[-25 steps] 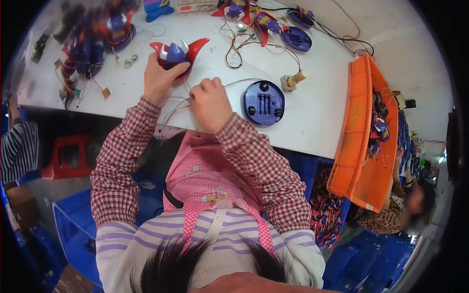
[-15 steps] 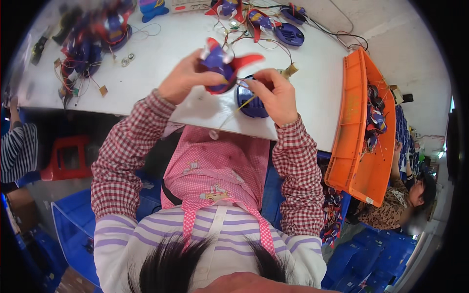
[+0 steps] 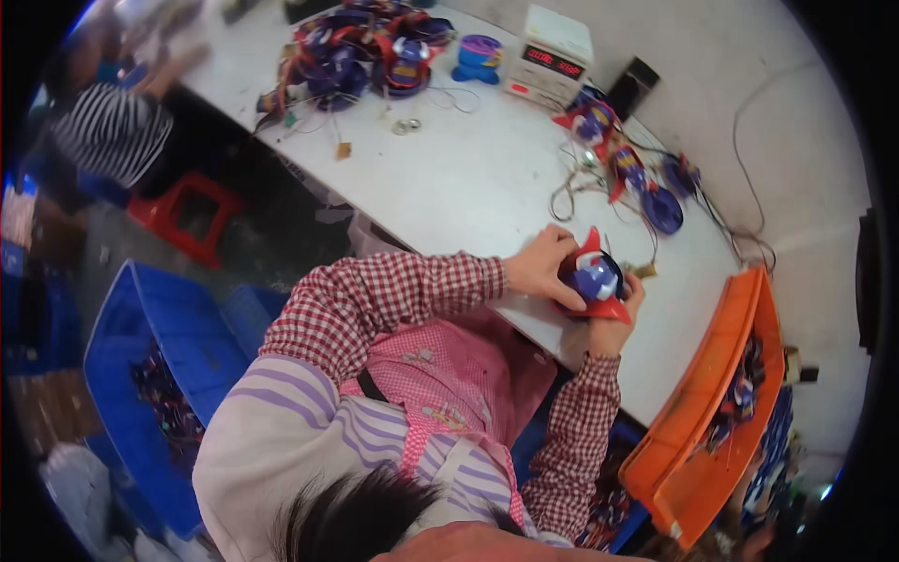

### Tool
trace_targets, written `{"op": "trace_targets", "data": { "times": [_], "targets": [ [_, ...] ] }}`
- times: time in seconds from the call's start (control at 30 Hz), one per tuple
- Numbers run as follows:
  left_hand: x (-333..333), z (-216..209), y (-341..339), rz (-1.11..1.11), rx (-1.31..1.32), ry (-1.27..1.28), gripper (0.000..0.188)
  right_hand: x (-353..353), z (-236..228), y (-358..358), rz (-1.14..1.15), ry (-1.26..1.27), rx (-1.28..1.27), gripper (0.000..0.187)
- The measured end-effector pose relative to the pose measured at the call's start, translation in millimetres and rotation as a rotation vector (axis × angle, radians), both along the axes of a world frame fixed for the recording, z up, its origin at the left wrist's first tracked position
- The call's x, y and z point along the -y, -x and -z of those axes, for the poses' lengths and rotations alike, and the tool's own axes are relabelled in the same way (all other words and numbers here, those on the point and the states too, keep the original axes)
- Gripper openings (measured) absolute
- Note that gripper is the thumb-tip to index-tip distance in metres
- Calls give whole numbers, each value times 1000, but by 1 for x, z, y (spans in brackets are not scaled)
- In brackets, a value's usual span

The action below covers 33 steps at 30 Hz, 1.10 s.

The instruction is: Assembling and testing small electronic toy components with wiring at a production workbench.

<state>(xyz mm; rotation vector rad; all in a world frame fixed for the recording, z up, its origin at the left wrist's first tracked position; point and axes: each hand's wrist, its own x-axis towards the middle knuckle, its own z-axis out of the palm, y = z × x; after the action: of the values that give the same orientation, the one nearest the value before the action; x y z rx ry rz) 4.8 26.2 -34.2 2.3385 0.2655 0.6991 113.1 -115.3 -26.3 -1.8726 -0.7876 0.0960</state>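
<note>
A purple toy casing [image 3: 594, 278] with red fins and white details is held between my two hands just above the near edge of the white table. My left hand [image 3: 543, 269] grips it from the left, thumb along its near side. On the other side my right hand [image 3: 614, 323] wraps around it, some fingers hidden behind the casing. A small tan piece [image 3: 645, 271] shows just beyond my right fingers. Beyond the hands, similar casings [image 3: 629, 170] lie with loose wires, beside a purple oval half-shell [image 3: 662, 211].
A white boxy meter with a red display [image 3: 554, 61] stands at the back, near a purple-blue cup-shaped thing [image 3: 478, 58]. Piled casings [image 3: 332, 66] lie far left. An orange crate [image 3: 693, 412] adjoins the table's right end. A blue crate [image 3: 140, 347], red stool [image 3: 187, 211] and striped-sleeved person [image 3: 112, 131] are left.
The view has swung, putting the table's far end in sight. My right hand has left the wires and now grips the casing with my left; the purple half-shell beneath it no longer shows separately.
</note>
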Motion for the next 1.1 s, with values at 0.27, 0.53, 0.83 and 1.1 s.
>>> {"op": "trace_targets", "data": {
  "times": [0.27,0.53,0.83,1.1],
  "targets": [
    [-26,-71,90,174,495,1351,74,-55,-99,80,-228,-172,160,37],
    [-272,-143,220,-196,815,717,41,-78,-78,81,-278,0,398,33],
    [-498,-51,399,-794,280,467,49,-64,-5,64,-123,187,373,36],
    [-547,36,385,-808,200,450,54,-22,-69,35,40,-27,384,30]
  ]
}}
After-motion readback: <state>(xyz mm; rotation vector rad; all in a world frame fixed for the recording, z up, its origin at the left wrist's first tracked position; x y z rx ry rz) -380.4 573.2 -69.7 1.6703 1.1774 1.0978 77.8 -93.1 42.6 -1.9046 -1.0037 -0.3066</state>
